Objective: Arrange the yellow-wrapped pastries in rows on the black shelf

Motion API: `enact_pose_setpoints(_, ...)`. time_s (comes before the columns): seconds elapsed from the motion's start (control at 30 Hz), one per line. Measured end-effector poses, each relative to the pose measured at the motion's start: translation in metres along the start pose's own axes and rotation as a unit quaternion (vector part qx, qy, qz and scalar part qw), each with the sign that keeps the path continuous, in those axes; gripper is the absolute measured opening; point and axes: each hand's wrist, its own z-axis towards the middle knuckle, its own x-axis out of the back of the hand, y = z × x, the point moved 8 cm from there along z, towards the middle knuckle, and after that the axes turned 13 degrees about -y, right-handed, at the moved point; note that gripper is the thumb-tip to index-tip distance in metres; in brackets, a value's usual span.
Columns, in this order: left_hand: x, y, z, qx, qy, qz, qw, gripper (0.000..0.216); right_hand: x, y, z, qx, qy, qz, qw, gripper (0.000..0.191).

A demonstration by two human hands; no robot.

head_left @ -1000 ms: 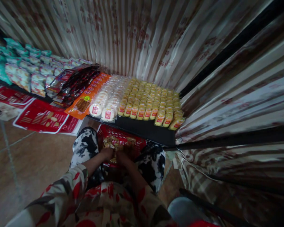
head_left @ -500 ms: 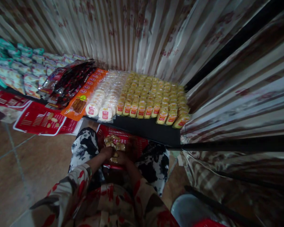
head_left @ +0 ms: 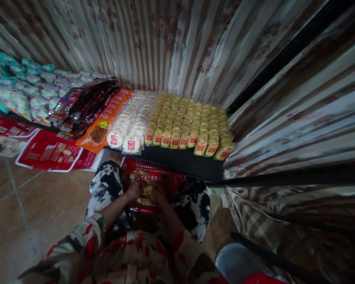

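Between my knees sits a red plastic basket with slotted sides. Several small packets in shiny gold wrapping lie in it. My left hand is at the left side of these packets, its fingers curled against them. From the right, my right hand closes on the same group of packets, its fingers mostly in shadow. Dim light hides how many packets each hand holds.
A black shelf in front bears rows of yellow-wrapped snacks, white round crackers, an orange packet, dark packets and teal-and-white bags. A striped curtain hangs behind. A grey stool-like object is at lower right.
My hands have moved apart a little inside the basket, and more gold packets show between them. The goods on the shelf look the same.
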Motion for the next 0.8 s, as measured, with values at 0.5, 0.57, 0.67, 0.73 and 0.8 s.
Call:
enact_pose_setpoints(0.5, 0.055, 0.058, -0.102, -0.277, 0.23, -0.103, 0.927, 0.034, 0.081, -0.072, -0.091, 0.228, 0.136, 0.097, 0.959, 0.037)
enact_pose_setpoints(0.57, 0.06, 0.064, -0.111, -0.297, 0.233, -0.114, 0.919, 0.036, 0.087, -0.078, -0.098, 0.232, 0.13, 0.118, 0.957, 0.037)
enact_pose_setpoints(0.67, 0.065, 0.07, -0.122, -0.313, 0.232, -0.124, 0.913, 0.037, 0.093, -0.083, -0.104, 0.228, 0.122, 0.146, 0.955, 0.037)
enact_pose_setpoints(0.73, 0.068, 0.072, -0.127, -0.309, 0.232, -0.132, 0.913, 0.037, 0.097, -0.087, -0.107, 0.221, 0.115, 0.158, 0.955, 0.038)
enact_pose_setpoints(0.8, 0.071, 0.072, -0.13, -0.296, 0.229, -0.147, 0.916, 0.034, 0.099, -0.091, -0.11, 0.213, 0.108, 0.152, 0.959, 0.04)
